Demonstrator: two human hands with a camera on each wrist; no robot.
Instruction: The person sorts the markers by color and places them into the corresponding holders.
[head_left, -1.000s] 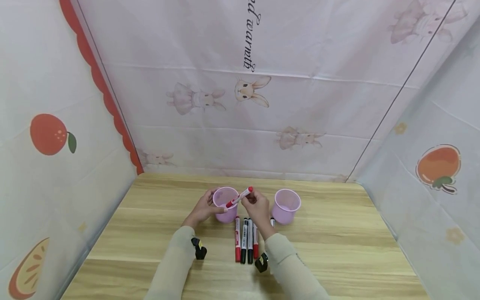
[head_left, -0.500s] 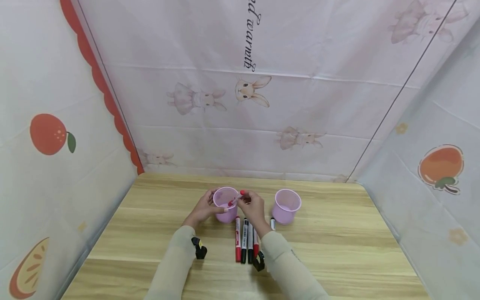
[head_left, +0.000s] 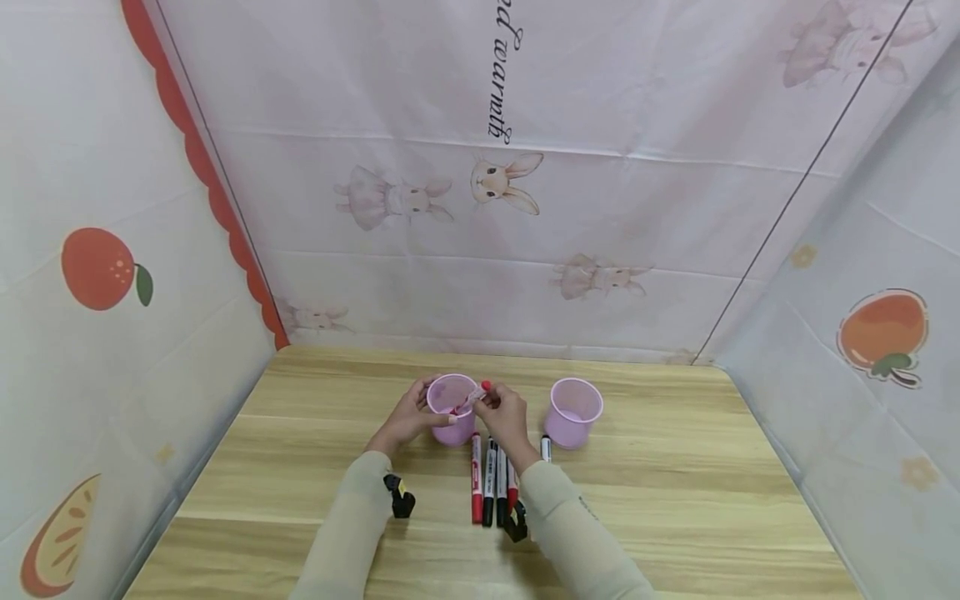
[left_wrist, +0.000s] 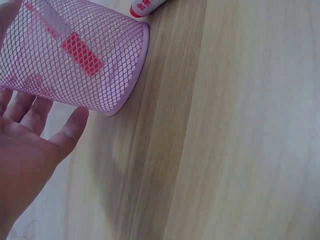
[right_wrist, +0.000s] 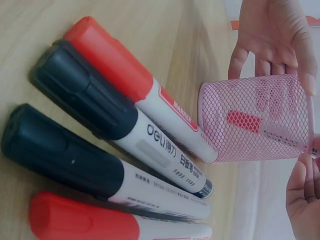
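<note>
My left hand [head_left: 407, 419] holds a pink mesh pen holder [head_left: 452, 434] standing on the table, its thumb across the near rim and its fingers round the far left side. A red whiteboard marker [head_left: 474, 396] leans over the right rim, pinched by my right hand [head_left: 507, 417] close to its upper end. Through the mesh in the right wrist view, the marker's red cap [right_wrist: 243, 121] shows inside, pointing down and clear of the base. The right fingertips are just outside the rim.
Several red and black markers, such as a red one [head_left: 476, 479] and a black one [head_left: 490, 483], lie side by side in front of the held pen holder. Another pink pen holder [head_left: 572, 432] stands to the right. A marker [head_left: 546, 447], partly behind the right forearm, lies before it.
The right hand has shifted a little left and lowered the red marker's capped end into the pen holder. My left hand and its pen holder have stayed in place.
</note>
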